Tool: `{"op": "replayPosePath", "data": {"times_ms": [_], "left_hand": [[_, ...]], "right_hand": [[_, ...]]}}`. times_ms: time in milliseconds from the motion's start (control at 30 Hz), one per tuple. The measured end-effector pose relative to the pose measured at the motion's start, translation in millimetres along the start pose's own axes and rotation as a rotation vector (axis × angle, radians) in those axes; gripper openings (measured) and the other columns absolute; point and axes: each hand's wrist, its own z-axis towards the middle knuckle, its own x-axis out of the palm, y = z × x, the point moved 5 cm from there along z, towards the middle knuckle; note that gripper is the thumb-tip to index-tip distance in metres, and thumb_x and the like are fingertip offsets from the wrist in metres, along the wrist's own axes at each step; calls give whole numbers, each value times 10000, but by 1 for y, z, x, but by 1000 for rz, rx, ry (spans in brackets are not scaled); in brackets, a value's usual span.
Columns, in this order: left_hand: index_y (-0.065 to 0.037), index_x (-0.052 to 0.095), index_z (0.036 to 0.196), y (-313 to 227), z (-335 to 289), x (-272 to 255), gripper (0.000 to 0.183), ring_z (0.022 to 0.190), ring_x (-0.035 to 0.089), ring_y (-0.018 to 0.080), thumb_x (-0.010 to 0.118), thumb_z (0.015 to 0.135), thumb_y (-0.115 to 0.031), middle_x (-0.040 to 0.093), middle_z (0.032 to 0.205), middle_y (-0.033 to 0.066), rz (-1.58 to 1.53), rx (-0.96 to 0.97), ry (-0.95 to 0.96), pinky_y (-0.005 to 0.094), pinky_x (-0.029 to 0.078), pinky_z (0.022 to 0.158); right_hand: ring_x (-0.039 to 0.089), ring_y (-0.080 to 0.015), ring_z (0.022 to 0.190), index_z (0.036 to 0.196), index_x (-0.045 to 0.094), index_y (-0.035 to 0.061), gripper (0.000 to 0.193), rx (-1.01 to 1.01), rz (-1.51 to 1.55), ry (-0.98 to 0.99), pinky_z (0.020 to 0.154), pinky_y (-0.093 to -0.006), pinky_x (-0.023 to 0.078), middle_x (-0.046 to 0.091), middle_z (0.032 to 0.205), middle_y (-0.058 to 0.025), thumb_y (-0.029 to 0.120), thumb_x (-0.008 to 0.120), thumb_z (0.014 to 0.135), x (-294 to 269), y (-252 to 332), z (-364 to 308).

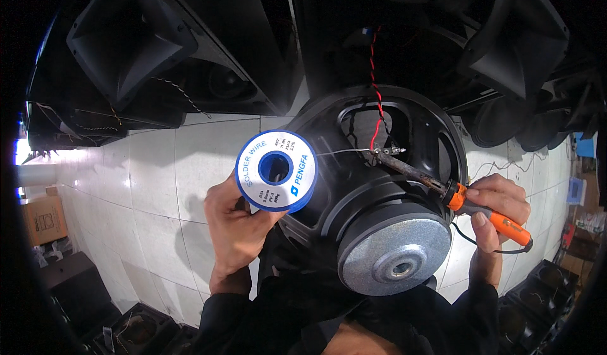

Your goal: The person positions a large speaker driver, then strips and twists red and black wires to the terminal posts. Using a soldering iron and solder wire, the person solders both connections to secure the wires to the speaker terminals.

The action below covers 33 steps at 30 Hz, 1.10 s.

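While a thin strand of solder stretches from a blue-and-white solder spool [275, 171] toward a terminal [387, 151] on the frame of a large black loudspeaker driver [379, 184], a person works over it with both hands. The left hand [237, 222] is closed around the spool, holding it upright, face to the camera, just left of the driver's basket. The right hand [496, 206] has its grip clenched on the orange handle of a soldering iron [442, 187], whose dark, scorched tip touches the terminal where a red-and-black twisted wire [375, 83] comes down from above. The driver lies magnet-up, its silver-grey magnet plate [393, 256] nearest the person, above a pale tiled floor [158, 184], with black horn speakers [129, 36] ranged behind.

The risks here look plain: the solder strand is long and unsupported, so it could sag or wander off the joint; a slip of the hot tip could scorch the wire's insulation or the basket; and lingering heat could loosen the terminal.
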Motion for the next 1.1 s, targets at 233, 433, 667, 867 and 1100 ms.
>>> {"op": "replayPosePath", "data": {"times_ms": [233,433,667,867,1100], "left_hand": [[-61,716,1086,-2,1,4,381,963,728,241,856,737,-129,741,1049,112,24,61,-3,356,581,855],[-72,714,1091,-3,1,4,385,977,726,246,858,741,-145,740,1058,113,38,53,-3,364,579,867],[-68,708,1094,-4,1,4,370,974,727,247,841,755,-138,741,1051,118,45,43,-11,361,578,866],[-62,706,1072,-6,4,6,353,970,729,247,839,753,-137,741,1046,121,37,80,4,354,580,857],[-49,722,1069,-7,3,1,348,951,735,243,844,760,-153,748,1019,112,-64,-26,-32,353,589,839]], "right_hand": [[707,-242,642,927,736,20,306,-2,9,-6,591,-285,579,713,804,-144,243,639,740,1,0,1],[707,-244,652,926,739,23,313,13,15,6,597,-290,581,716,815,-146,260,636,749,0,-1,0],[707,-247,652,931,739,19,322,3,25,-9,605,-295,585,716,820,-149,267,632,755,1,-1,0],[707,-249,647,930,737,16,323,6,21,3,611,-297,588,717,819,-149,268,631,760,0,0,1],[708,-248,648,924,736,18,313,3,32,12,600,-295,585,717,818,-151,272,630,773,1,0,2]]}}
